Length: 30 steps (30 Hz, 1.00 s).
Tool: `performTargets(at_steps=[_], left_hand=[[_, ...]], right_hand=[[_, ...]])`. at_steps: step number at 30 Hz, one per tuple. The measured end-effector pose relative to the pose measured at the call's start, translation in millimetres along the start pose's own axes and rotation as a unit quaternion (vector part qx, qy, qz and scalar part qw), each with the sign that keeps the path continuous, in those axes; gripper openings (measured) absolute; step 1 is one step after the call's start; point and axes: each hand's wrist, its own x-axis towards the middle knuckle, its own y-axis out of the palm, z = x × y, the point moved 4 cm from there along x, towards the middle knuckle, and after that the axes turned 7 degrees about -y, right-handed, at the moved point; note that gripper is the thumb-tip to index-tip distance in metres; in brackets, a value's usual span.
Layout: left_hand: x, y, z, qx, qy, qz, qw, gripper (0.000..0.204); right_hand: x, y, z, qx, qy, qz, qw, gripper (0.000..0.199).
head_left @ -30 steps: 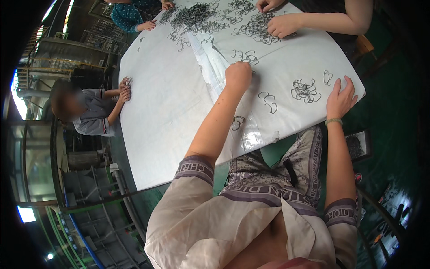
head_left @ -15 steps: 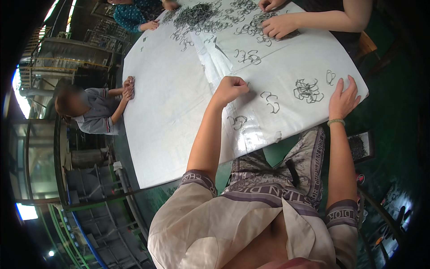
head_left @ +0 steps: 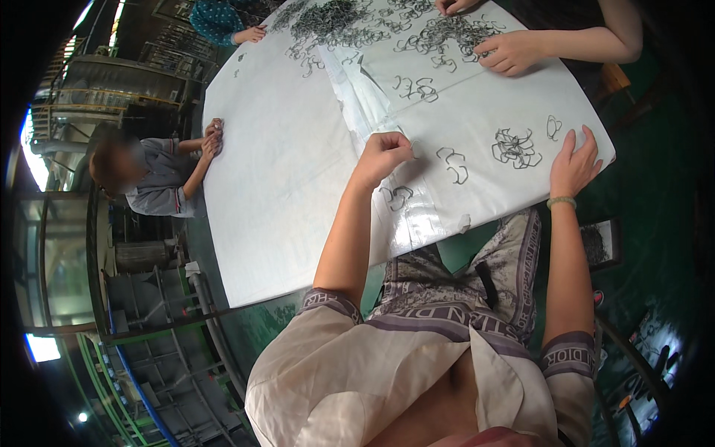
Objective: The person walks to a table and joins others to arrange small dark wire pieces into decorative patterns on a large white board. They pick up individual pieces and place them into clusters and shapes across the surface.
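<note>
My left hand [head_left: 386, 156] is held over the white-covered table [head_left: 268, 194], its fingers drawn into a pinch. What sits in the fingertips, if anything, is too small to make out. Just below it lie several thin dark C-shaped pieces [head_left: 401, 198], and more C-shaped pieces [head_left: 454, 165] are to its right. My right hand [head_left: 576, 162] rests with fingers spread on the table's right edge, holding nothing. Near it are a tangled cluster of the same pieces [head_left: 517, 149] and a small loose group [head_left: 553, 127].
A large heap of dark pieces [head_left: 324, 26] covers the far end. A co-worker's hand [head_left: 514, 52] touches another pile [head_left: 454, 33] at far right. Another person [head_left: 160, 175] rests both hands on the left edge. A tray of dark bits [head_left: 598, 243] stands below the right edge.
The co-worker's hand at far right has moved right, and the pieces there lie spread wider. My left hand has turned slightly, still pinched. My right hand stays on the edge.
</note>
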Motion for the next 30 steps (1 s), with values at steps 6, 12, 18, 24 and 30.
performTargets(at_steps=[6,12,18,24,30], left_hand=[[8.6,49.8,-3.4,0.139,0.061,0.015,0.988,0.015],[12.4,77.9,-25.9,0.181,0.073,0.013,0.981,0.017],[14.7,28.4,-23.8,0.171,0.081,-0.045,0.981,0.015],[-21.4,-13.3,-23.4,0.204,0.004,-0.094,0.974,0.013],[-40.8,-31.3,-2.9,0.196,-0.020,-0.118,0.973,0.013]], right_hand=[[0.8,-0.2,0.5,0.013,0.008,0.003,1.000,0.038],[0.3,1.9,-2.0,0.014,0.011,-0.005,1.000,0.038],[0.9,0.4,-0.3,0.009,-0.003,-0.006,1.000,0.038],[1.2,3.4,-4.8,0.011,0.001,0.000,1.000,0.040],[1.1,2.9,-2.8,0.023,0.016,0.012,1.000,0.040]])
